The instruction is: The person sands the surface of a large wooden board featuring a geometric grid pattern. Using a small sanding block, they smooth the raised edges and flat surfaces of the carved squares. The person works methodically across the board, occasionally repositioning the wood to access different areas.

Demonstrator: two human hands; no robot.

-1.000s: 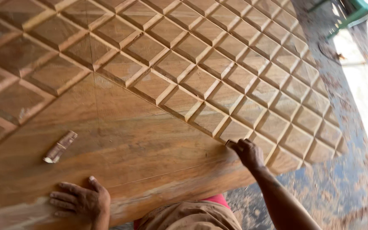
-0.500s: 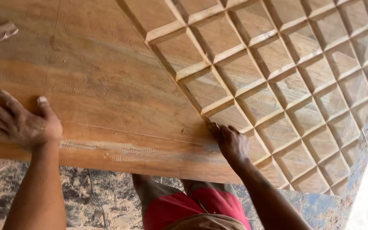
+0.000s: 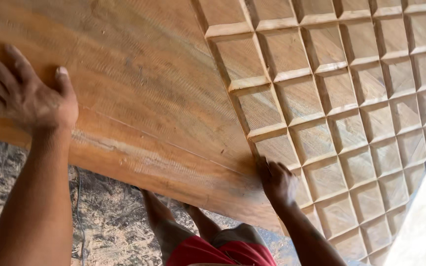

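The carved wooden panel lies flat before the person, probably heavy and stiff, best gripped at its near edge; left hand presses flat with spread fingers, right hand curls at the carved grid.

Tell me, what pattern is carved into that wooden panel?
A grid of raised, pyramid-like squares on the wooden panel, best seen in the head view.

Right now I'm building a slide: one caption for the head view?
Left hand flat on a wooden panel, right hand at its carved diamond grid.
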